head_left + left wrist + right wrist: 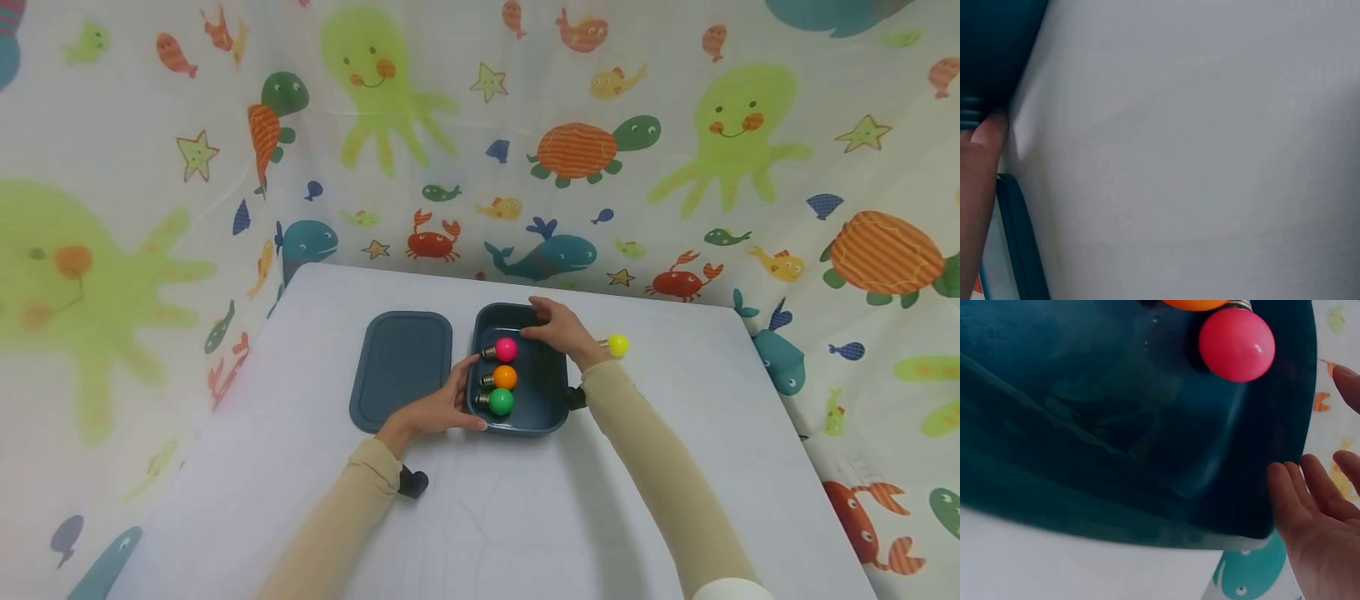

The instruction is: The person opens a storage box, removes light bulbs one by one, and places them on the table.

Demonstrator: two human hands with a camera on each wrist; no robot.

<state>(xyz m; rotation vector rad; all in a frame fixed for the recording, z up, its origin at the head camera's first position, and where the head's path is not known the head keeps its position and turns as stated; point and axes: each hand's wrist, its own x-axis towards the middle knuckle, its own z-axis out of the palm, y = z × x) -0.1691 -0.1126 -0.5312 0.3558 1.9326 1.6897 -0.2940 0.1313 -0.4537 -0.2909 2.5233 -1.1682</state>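
Observation:
A dark blue-grey plastic box (542, 400) without its lid stands on the table. Along its left side lie a pink light bulb (506, 349), an orange light bulb (505, 377) and a green light bulb (501, 402), screw bases pointing left. My left hand (435, 410) touches the box's near left corner, fingers along the left side and thumb at the front. Over the far right corner reaches my right hand (561, 329); its fingers are spread around the rim and hold no bulb. In the right wrist view, its fingertips (1279, 472) are right at the box's corner.
The matching flat lid (405, 367) lies left of the box. A yellow light bulb (618, 345) rests on the white table (480, 517) to the right, partly behind the right wrist. A curtain (480, 125) with sea animals hangs around the back and sides.

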